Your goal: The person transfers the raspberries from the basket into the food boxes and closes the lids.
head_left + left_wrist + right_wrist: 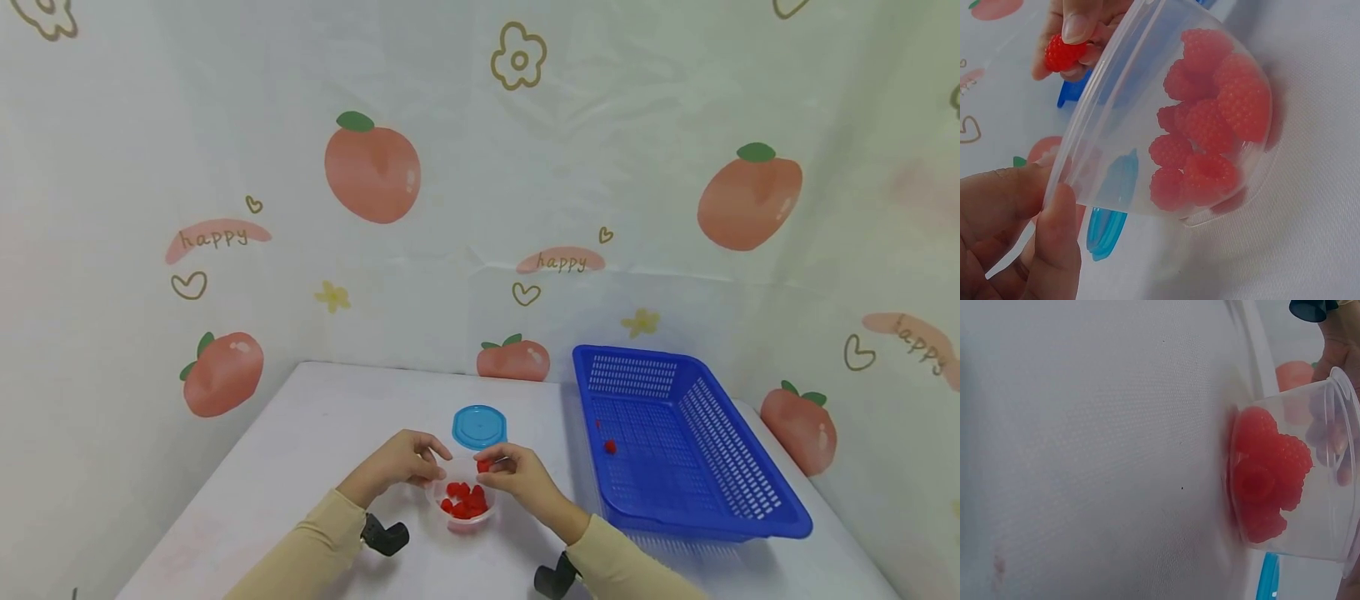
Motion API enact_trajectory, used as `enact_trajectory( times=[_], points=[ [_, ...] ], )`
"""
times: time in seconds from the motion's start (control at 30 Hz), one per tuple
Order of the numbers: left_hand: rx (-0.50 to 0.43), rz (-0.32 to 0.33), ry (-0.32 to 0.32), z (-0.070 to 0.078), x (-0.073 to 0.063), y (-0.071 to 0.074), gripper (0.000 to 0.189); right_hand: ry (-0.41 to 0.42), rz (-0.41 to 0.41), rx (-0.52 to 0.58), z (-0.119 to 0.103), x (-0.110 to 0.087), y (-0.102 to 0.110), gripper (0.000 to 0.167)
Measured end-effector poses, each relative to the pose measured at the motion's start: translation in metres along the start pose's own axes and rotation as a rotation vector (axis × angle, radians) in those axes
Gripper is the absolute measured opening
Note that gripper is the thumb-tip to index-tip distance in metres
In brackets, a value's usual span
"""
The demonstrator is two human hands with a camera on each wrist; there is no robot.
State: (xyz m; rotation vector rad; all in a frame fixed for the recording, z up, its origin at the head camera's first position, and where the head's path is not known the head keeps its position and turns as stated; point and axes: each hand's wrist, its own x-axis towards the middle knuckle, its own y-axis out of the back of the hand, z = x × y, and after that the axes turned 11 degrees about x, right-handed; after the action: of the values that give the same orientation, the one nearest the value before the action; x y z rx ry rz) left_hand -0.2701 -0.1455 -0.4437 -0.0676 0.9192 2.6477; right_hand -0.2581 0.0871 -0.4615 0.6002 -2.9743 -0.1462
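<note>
A clear plastic tub (462,527) stands on the white table, with several red raspberries (1209,125) heaped at its bottom. My left hand (405,460) pinches the tub's rim between thumb and finger on the left side. Over the tub's far right edge, my right hand (523,482) holds one raspberry (1063,54) between thumb and fingertips. In the right wrist view the tub's side (1304,537) shows the berries through the plastic, and the left hand (1341,350) appears behind it.
A round blue lid (480,427) lies on the table just beyond the tub. To the right stands a blue slotted basket (697,527) holding a raspberry (611,447) and a tiny red bit near its left side. A fruit-patterned cloth (450,317) hangs behind the table.
</note>
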Motion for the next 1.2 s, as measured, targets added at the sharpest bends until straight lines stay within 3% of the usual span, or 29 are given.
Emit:
enact_trajectory(
  times=[0.17,0.4,0.57,0.73,0.97,1.2],
  points=[
    [-0.001,0.005,0.005,0.001,-0.001,0.000,0.026,-0.013,-0.002,-0.011,-0.002,0.000,-0.001,0.029],
    [-0.009,-0.004,-0.001,-0.004,0.002,0.000,0.025,-0.010,0.000,-0.028,-0.040,-0.016,-0.008,0.024],
    [-0.015,-0.004,-0.002,-0.005,0.002,-0.001,0.025,-0.003,-0.002,-0.030,-0.041,-0.018,-0.008,0.026],
    [-0.009,0.000,-0.002,-0.004,0.001,-0.001,0.025,-0.008,-0.004,-0.036,-0.037,-0.016,-0.008,0.027],
    [-0.011,-0.001,0.007,-0.004,0.000,-0.002,0.025,-0.019,-0.003,-0.026,-0.007,-0.005,-0.004,0.030],
    [-0.004,0.005,0.006,-0.003,0.000,-0.002,0.024,0.046,-0.024,-0.020,-0.001,-0.004,-0.001,0.032]
  ],
)
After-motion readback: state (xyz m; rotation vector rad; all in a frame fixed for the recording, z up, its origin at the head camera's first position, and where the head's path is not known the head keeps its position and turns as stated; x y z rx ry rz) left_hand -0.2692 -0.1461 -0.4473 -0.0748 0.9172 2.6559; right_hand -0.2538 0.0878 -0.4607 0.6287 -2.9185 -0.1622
